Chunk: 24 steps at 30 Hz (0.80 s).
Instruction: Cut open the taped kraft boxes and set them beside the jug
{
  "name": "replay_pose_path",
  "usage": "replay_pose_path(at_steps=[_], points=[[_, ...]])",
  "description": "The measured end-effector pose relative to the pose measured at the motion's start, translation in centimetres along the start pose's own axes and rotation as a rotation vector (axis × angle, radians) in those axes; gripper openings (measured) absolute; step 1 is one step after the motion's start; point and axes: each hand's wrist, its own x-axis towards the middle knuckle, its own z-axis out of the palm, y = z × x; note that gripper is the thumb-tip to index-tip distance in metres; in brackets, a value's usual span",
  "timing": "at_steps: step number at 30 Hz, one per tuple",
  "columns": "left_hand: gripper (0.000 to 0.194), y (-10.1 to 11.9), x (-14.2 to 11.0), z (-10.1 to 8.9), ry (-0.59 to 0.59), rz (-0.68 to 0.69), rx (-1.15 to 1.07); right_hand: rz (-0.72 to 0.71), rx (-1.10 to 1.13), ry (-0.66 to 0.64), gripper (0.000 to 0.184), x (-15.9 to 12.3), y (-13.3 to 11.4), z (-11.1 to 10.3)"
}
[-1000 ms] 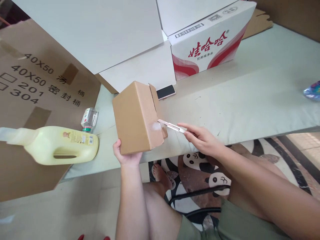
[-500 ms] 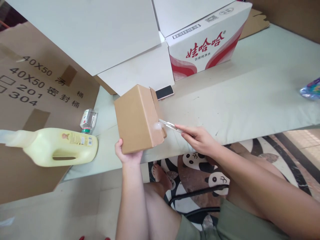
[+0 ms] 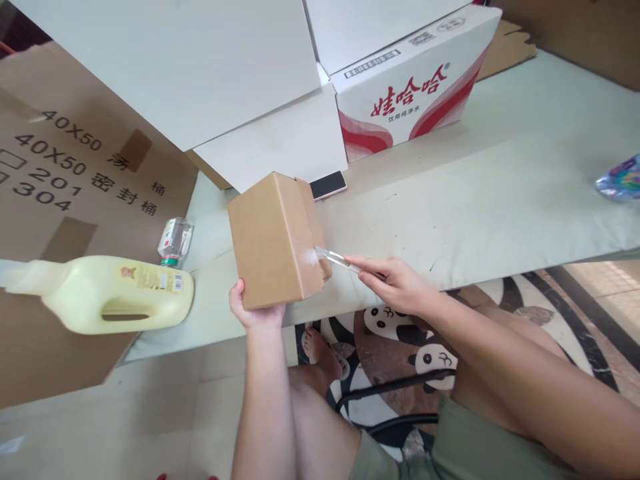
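- Probably this is a room of a home; a storeroom is also possible.
- Floor tiles (image 3: 220,363) and panda figures (image 3: 434,360) look homely.
- Large cartons (image 3: 413,100) stand on a covered table (image 3: 505,173).

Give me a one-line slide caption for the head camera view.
Left hand steadies a cardboard box while the right hand holds a cutter against it.

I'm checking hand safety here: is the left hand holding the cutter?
No, the left hand supports the small brown box, while the right hand grips the cutter.
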Motion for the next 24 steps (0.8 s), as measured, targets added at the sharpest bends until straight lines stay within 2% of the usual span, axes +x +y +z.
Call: replay_pose_path(at_steps=[7,11,14,18,24], points=[[0.043,-0.1,0.1,-0.1,0.0,0.072,0.055,0.171,0.112,-0.104,0.051,0.1,-0.3,-1.4],[0.044,0.2,0.7,-0.9,-0.01,0.075,0.096,0.108,0.037,-0.093,0.047,-0.1,-0.2,-1.9],[0.041,0.5,0.9,-1.1,0.013,0.004,0.096,0.088,-0.006,-0.099,0.046,-0.2,0.0,-2.0],[0.036,0.8,0.7,-0.7,0.092,-0.102,0.058,0.097,-0.011,-0.124,0.046,-0.5,-0.1,-2.2],[0.036,0.7,0.2,0.0,0.103,-0.087,0.064,0.12,0.045,-0.133,0.044,-1.0,-0.2,-2.3]])
